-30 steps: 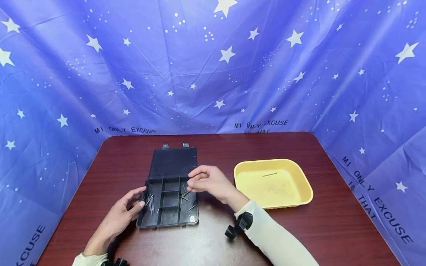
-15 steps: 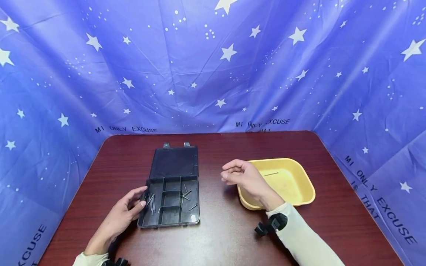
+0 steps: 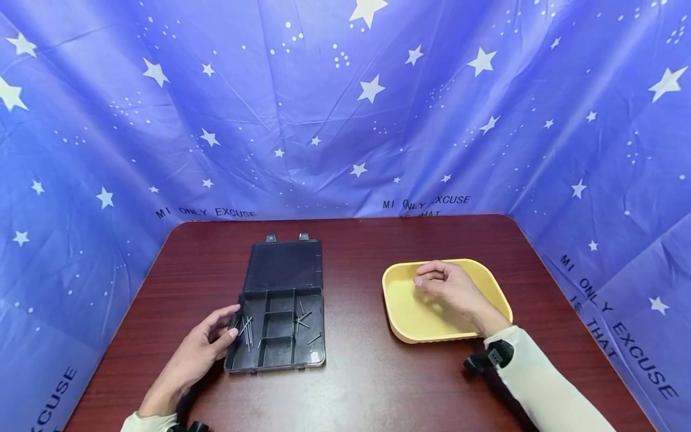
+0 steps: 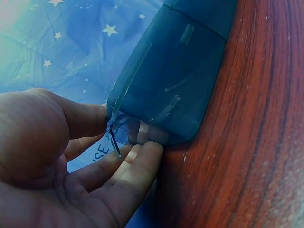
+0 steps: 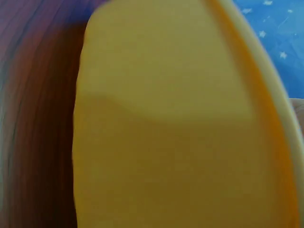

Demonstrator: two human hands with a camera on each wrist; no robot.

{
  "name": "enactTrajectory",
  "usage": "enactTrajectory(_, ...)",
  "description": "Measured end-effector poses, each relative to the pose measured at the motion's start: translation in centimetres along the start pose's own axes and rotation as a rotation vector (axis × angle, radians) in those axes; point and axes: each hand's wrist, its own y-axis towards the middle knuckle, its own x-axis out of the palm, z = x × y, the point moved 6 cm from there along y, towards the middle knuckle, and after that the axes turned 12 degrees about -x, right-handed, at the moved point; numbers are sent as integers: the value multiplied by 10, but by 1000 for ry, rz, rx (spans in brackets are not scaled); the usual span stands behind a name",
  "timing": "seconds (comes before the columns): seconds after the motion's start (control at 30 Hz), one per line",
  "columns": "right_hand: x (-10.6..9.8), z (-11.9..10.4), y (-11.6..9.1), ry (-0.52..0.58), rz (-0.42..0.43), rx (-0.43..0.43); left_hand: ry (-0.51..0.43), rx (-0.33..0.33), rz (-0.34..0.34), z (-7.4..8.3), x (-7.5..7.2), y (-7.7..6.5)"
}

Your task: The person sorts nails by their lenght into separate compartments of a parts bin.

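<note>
My left hand grips the left side of a black compartment box whose lid is folded back. In the left wrist view, the thumb sits on the rim and the fingers lie along the dark see-through wall. Several thin nails lie in the left long compartment, and several shorter ones in the right one. Over the yellow tub hovers my right hand, fingers loosely bent, with nothing visible in them. Any nail beneath that hand is hidden. The right wrist view mostly shows the tub's outer wall.
The box's lid lies back on the dark red wooden table. Bare tabletop separates box and tub. A blue cloth with white stars hangs around the table's far and side edges.
My right hand has moved right, from above the box's right compartment to over the tub, covering where a single nail was visible. The left hand has stayed at the box.
</note>
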Motion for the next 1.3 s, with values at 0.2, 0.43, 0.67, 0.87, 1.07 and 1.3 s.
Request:
enactTrajectory(0.2,-27,8,-2,-173,33,-7,-2,-5,-2,0,0,-1)
enactTrajectory(0.43,-41,10,0,-446,11,-119,11,-11,4,-1,-1,0)
enactTrajectory(0.67,-40,12,0,-647,-26,-148,11,2,11,0,0,1)
enactTrajectory(0.87,-38,15,0,-693,-54,-103,11,10,18,0,-1,1)
enactTrajectory(1.07,-32,14,0,-735,-100,-115,18,-7,16,-2,0,0)
enactTrajectory(1.3,-25,14,-3,-788,-138,-90,20,-22,7,-4,1,0)
